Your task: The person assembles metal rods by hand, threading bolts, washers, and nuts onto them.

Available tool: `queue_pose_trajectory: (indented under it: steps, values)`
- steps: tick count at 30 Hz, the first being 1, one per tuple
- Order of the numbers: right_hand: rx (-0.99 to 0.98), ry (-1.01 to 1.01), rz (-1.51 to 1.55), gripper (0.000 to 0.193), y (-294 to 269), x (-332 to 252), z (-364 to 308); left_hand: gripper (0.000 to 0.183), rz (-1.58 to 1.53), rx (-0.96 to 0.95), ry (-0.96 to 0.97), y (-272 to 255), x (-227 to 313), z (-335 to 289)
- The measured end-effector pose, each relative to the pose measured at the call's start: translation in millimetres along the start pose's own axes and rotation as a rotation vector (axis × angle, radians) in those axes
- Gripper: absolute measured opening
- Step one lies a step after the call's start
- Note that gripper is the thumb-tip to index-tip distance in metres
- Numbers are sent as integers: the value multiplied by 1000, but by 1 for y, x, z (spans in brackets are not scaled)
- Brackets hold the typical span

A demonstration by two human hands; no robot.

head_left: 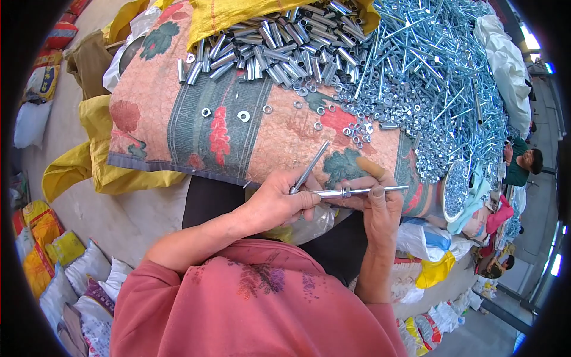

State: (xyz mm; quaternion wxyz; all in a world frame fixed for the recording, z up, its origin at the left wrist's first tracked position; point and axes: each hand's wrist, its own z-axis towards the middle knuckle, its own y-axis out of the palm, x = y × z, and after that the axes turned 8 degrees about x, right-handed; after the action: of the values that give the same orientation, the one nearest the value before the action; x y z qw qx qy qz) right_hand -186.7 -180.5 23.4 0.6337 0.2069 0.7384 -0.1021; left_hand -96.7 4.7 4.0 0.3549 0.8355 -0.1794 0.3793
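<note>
Turning the nut: the long rod is best kept level and in one line, so that the ring-shaped nut at its middle is not made to bind.
Steadying: the thick end is best held firmly by the left hand, while only light fingertip pressure is used by the right hand; too tight a squeeze could make the nut drag.
Spare piece: the slanting metal piece in the left hand is best tipped clear, as the rod could be knocked by it.
Left fingers: curled almost fully closed; the slanting piece and the rod's left end are held together.
Right fingers: brought together in a pinch, thumb on top; the rod is held to the right of the nut.
Rod's place: just below the centre of the frame, between both hands, above the near edge of the cloth-covered desk.
Rod's look: bright, silvery and straight; thicker to the left of the nut, slimmer to the right. Whether threads are cut in it cannot be told.
Loose parts: washers and nuts are scattered at the upper centre, below piled short tubes; long bolts are heaped at the upper right.
</note>
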Motion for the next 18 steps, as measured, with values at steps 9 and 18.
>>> queue_pose_trajectory:
  steps: [9, 18]
  values:
    - [99, 74, 30, 20, 20, 17, -8, 12, 203, 152, 296, 13, -18, 5]
    - [92, 250, -208, 18, -16, 14, -32, 22, 118, -41, 91, 4, -17, 2]
